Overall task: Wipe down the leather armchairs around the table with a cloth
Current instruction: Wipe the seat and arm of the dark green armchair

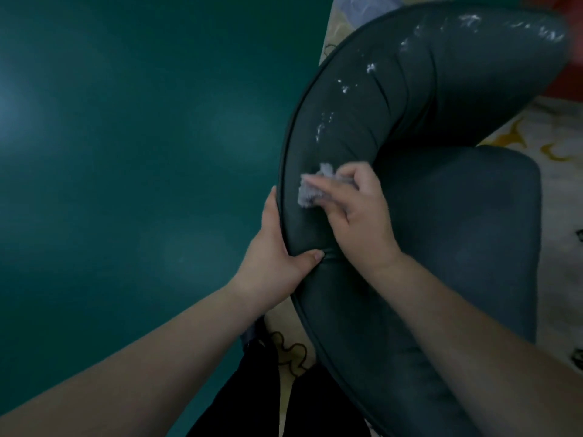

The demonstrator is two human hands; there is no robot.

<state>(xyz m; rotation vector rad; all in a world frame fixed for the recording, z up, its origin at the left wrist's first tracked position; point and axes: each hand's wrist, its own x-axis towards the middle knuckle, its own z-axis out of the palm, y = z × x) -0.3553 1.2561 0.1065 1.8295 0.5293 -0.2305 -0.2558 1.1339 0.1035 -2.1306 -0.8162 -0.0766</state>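
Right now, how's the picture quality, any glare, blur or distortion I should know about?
Head view: dim, with a blue-green cast; soft glare patches on the teal surface; bright white glints along the armchair backrest; the right hand and cloth are slightly smeared by motion blur; the left hand gripping the backrest edge looks sharper; wide-angle lens bends the frame edges.

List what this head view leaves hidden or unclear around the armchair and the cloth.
- Cloth: mostly covered by the right hand; its full size and shape are hidden.
- Left hand: its fingers wrap behind the armchair backrest, out of sight.
- Armchair: legs and base hidden beneath seat and forearms; its far end is blurred at the top right.
- White marks on the backrest: too blurred to identify.
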